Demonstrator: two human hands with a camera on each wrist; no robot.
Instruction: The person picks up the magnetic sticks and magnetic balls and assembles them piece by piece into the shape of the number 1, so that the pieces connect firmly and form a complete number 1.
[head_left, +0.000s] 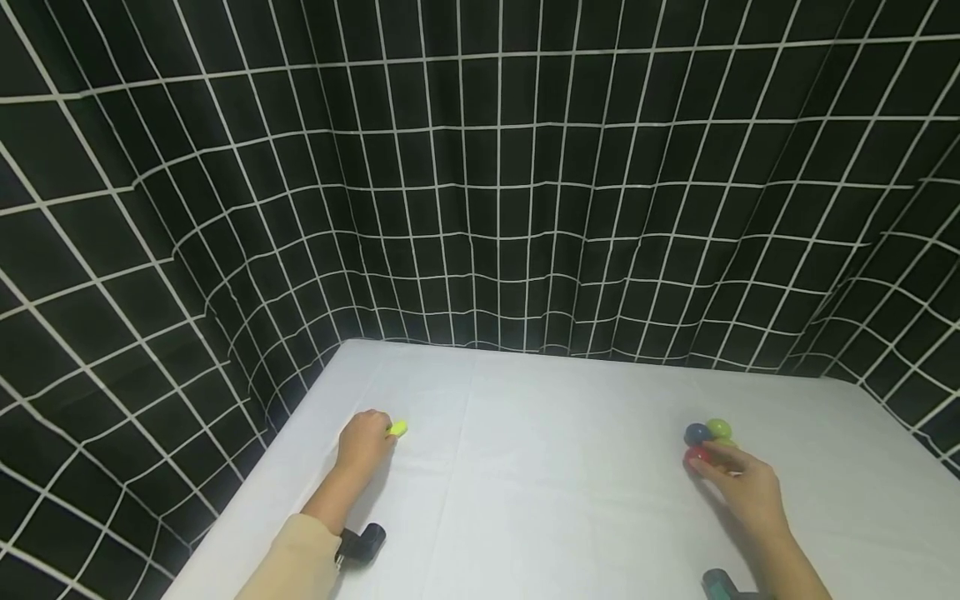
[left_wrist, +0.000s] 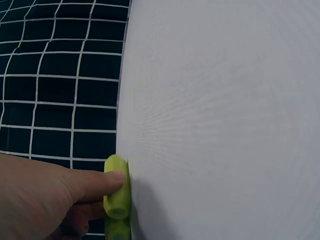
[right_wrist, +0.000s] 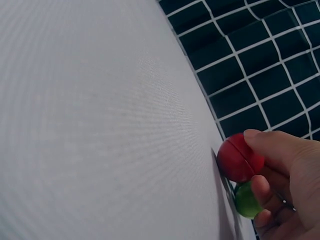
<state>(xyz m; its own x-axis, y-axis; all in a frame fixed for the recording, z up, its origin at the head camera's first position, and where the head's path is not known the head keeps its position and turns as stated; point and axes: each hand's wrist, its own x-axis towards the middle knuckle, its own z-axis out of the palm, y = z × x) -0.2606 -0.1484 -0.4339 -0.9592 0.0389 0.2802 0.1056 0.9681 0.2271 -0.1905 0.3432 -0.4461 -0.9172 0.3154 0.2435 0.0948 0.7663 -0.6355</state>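
Observation:
On the left of the white table, my left hand (head_left: 363, 446) pinches a yellow-green ribbed cylinder (left_wrist: 116, 192) between thumb and fingers. A second yellow-green piece (left_wrist: 118, 229) shows just below it in the left wrist view, cut off by the frame edge. Over on the right, my right hand (head_left: 752, 493) has thumb and fingers around a red ball (right_wrist: 240, 157) with a seam line. Beside that ball are a blue ball (head_left: 697, 434) and a green ball (head_left: 719, 428). Another yellow-green ball (head_left: 726, 443) is partly hidden behind my fingers.
A white cloth covers the table (head_left: 525, 467). Dark curtains (head_left: 517, 208) with a white grid hang behind it and along both sides. A dark wrist device (head_left: 362, 543) is on the left forearm, and another (head_left: 720, 585) is by the right forearm.

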